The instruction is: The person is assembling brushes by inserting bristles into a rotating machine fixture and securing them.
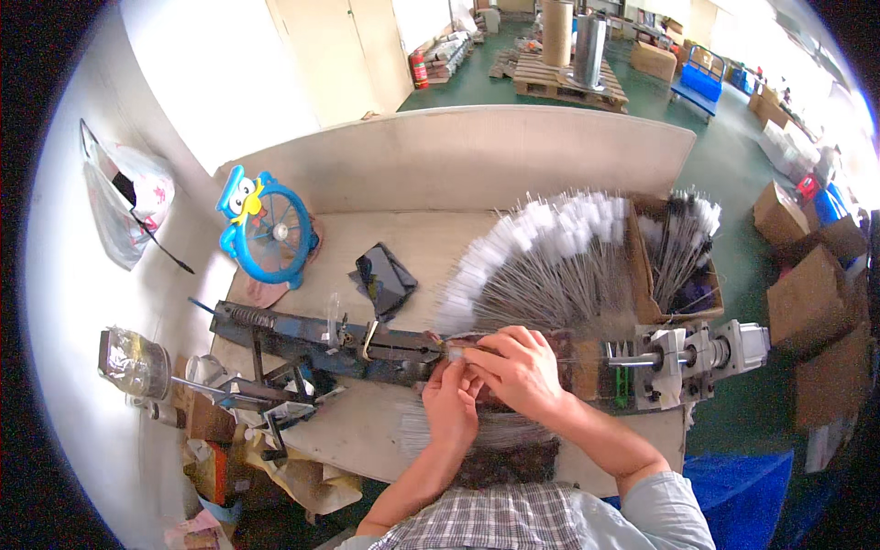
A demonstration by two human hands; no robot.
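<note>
Pinching something tiny, both hands met over the middle of a long blue machine (321, 341) that lay across the table (431, 238). The left hand (449, 399) had its fingers curled close together, and the right hand (515, 367) bent over it with its fingertips narrow, touching the left ones. What they held looked like a thin wire brush (456, 349), but it was too small to be sure. It sat right at the fingertips, resting on the machine's clamp.

To me, the step in hand was fitting one thin wire into the machine. The next move would need a steady, gentle grip, so the wire stayed straight in the clamp.

Counting now. One big fan of white-tipped brushes (541, 266) was spread just beyond the fingers, far too many to count. One cardboard box (637, 275) of more brushes stood past the right fingers. One more heap of thin wires (495, 431) lay under the wrists, near the body. One motor block (697, 359) sat to the right of the right hand. One dark phone (385, 280) lay beyond the left fingers. One small blue fan with an owl face (269, 226) stood farther off to the left. One jar (136, 364) sat far left, well apart from both hands.
</note>
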